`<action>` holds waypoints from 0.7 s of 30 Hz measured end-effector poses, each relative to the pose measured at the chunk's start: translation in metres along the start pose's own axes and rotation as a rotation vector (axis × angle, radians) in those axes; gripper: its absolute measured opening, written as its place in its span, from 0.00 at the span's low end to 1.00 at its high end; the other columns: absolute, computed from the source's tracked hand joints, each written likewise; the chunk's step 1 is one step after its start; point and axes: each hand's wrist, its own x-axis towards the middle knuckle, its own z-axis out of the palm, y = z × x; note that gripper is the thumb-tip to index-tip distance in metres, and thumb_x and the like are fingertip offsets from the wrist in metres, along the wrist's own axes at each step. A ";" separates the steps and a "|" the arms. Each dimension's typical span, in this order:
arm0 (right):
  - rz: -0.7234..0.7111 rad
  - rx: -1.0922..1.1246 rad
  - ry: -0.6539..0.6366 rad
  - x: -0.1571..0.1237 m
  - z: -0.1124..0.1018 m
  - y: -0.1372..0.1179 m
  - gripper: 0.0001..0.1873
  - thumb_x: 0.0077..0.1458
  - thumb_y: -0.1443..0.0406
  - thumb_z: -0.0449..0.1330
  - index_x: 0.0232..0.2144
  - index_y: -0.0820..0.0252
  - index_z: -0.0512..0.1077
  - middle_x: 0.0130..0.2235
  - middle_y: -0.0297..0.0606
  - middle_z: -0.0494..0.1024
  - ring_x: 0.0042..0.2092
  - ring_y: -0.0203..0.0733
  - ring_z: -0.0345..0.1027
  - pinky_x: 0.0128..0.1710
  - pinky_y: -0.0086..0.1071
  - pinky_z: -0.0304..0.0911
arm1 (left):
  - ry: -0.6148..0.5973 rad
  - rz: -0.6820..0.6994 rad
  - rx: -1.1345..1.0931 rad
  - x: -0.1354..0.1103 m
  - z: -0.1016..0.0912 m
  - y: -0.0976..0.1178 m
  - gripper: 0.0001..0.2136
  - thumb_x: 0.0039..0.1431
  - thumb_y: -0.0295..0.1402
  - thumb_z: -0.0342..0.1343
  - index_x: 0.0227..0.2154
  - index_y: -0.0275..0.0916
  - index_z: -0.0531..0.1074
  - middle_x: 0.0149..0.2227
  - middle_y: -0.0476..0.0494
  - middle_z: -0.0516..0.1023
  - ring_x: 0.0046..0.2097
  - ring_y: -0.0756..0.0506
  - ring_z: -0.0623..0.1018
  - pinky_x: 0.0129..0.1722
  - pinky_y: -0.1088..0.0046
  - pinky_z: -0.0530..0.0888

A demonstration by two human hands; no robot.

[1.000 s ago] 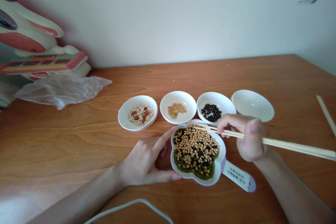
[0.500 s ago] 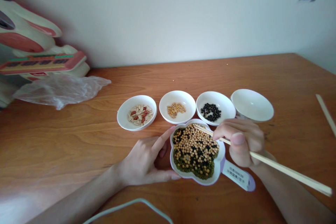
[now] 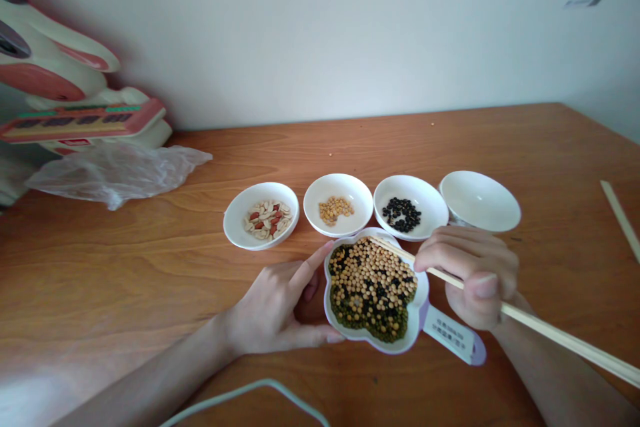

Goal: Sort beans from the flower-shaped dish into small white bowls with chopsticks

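Note:
My left hand (image 3: 280, 310) steadies a white flower-shaped dish (image 3: 420, 297) with a purple edge, index finger and thumb against its left rim. Yellow soybeans (image 3: 373, 267), dark beans and small green beans fill the dish, and its labelled handle (image 3: 453, 337) points right. In my right hand (image 3: 473, 273) is a pair of wooden chopsticks (image 3: 565, 335), tips resting among the soybeans at the dish's far side. Whether the tips pinch a bean is too small to tell. Behind the dish stand white bowls with peanuts (image 3: 269, 220), yellow kernels (image 3: 335, 210) and black beans (image 3: 401, 215).
Another white bowl (image 3: 480, 200) stands at the row's right end, its inside bare. A plastic bag (image 3: 120, 170) and a toy figure with a keyboard (image 3: 85, 120) are at the left. A wooden stick (image 3: 621, 220) lies far right. A pale cable (image 3: 250, 387) crosses the front.
My right hand has shifted slightly to the right along the chopsticks, and their rear end now runs out of view. The tips, dish and left hand look unchanged.

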 end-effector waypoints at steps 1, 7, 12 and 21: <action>0.019 0.003 -0.029 0.001 -0.001 -0.001 0.39 0.78 0.45 0.36 0.26 0.58 0.73 0.24 0.35 0.77 0.26 0.38 0.69 0.29 0.37 0.57 | -0.002 0.000 0.000 0.000 0.000 0.000 0.54 0.63 0.61 0.64 0.79 0.42 0.41 0.36 0.49 0.80 0.34 0.43 0.82 0.30 0.67 0.77; 0.057 -0.060 -0.126 0.006 -0.001 -0.005 0.42 0.77 0.42 0.32 0.26 0.57 0.71 0.23 0.33 0.74 0.25 0.36 0.65 0.28 0.36 0.54 | -0.010 -0.014 0.007 0.000 0.000 0.001 0.55 0.63 0.62 0.64 0.79 0.41 0.41 0.36 0.48 0.81 0.34 0.42 0.82 0.31 0.67 0.78; 0.000 -0.136 -0.198 0.008 0.002 -0.008 0.42 0.77 0.43 0.30 0.25 0.56 0.69 0.22 0.34 0.73 0.25 0.39 0.65 0.28 0.38 0.52 | -0.015 -0.019 0.010 0.000 0.001 0.000 0.54 0.63 0.63 0.63 0.79 0.41 0.41 0.35 0.48 0.80 0.33 0.42 0.82 0.31 0.65 0.78; -0.129 -0.189 -0.226 0.009 0.003 -0.013 0.31 0.80 0.55 0.39 0.29 0.57 0.71 0.24 0.37 0.74 0.27 0.41 0.65 0.30 0.39 0.54 | -0.007 -0.014 0.013 -0.001 0.001 -0.001 0.55 0.63 0.61 0.64 0.80 0.42 0.40 0.36 0.48 0.80 0.34 0.42 0.82 0.32 0.66 0.78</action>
